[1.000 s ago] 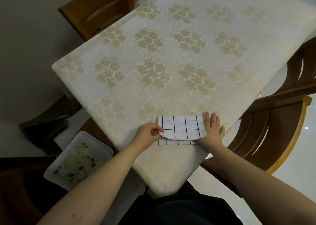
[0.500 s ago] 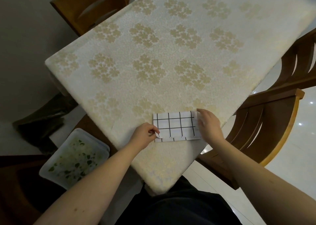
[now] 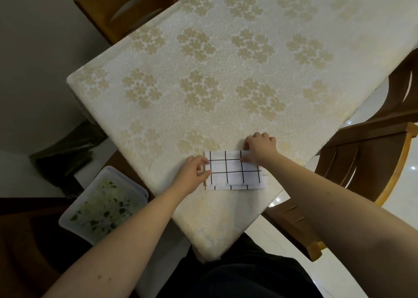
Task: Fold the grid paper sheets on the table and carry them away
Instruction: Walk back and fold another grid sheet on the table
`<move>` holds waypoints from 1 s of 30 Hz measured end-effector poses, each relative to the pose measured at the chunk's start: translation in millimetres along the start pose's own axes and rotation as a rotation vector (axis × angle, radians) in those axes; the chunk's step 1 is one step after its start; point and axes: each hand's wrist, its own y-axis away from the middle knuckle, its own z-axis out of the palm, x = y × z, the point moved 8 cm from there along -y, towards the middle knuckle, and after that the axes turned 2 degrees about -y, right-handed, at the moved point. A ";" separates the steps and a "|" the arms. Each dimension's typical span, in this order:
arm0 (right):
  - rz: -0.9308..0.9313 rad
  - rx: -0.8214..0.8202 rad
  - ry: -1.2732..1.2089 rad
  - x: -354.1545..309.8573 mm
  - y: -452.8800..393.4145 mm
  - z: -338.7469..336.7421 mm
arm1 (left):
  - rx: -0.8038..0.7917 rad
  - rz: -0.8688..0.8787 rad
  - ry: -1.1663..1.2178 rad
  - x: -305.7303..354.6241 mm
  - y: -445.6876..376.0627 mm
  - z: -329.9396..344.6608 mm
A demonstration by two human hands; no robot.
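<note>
A folded white sheet of grid paper (image 3: 233, 173) with black lines lies flat near the front corner of the table (image 3: 226, 71), which has a cream flower-patterned cloth. Its upper layer sits a little short of the lower edge, so a thin strip of the layer beneath shows. My left hand (image 3: 194, 173) pinches the paper's left edge between thumb and fingers. My right hand (image 3: 260, 148) rests curled on the paper's far right corner and presses it down; its wrist covers that corner.
A wooden chair (image 3: 371, 166) stands at the table's right side, and another chair (image 3: 126, 8) at the far left. A white plastic bin (image 3: 101, 205) with green scraps sits on the floor at the left, beside a dark bag (image 3: 65, 153).
The curled top layer has been pressed flat. My right hand moved from the paper's right edge up to its far right corner. My left hand stayed at the left edge.
</note>
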 end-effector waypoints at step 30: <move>0.289 -0.164 -1.447 51.5 34.6 31.9 | -0.126 -0.465 0.815 13.0 -40.7 1.8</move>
